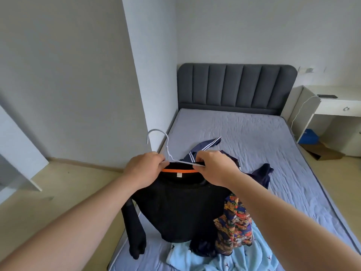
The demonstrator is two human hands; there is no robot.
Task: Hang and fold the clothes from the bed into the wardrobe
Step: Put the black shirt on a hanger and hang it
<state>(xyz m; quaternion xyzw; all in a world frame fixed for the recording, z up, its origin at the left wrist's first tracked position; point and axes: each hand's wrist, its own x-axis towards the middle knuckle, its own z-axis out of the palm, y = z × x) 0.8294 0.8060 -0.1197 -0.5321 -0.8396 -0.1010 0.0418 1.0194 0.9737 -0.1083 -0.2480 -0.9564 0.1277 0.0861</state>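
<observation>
black top [181, 210], orange collar band [178, 170]; white hanger [167, 148]

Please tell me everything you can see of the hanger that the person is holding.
The hanger is thin and white, and looks like coated wire. It has an open hook on a short neck and sloping arms. It is held tilted above the bed, with the hook pointing up and left. The right hand pinches one arm. The left hand grips near the neck and hides the other arm. A black top with an orange collar band hangs just below; whether the arms are inside it cannot be told.
</observation>
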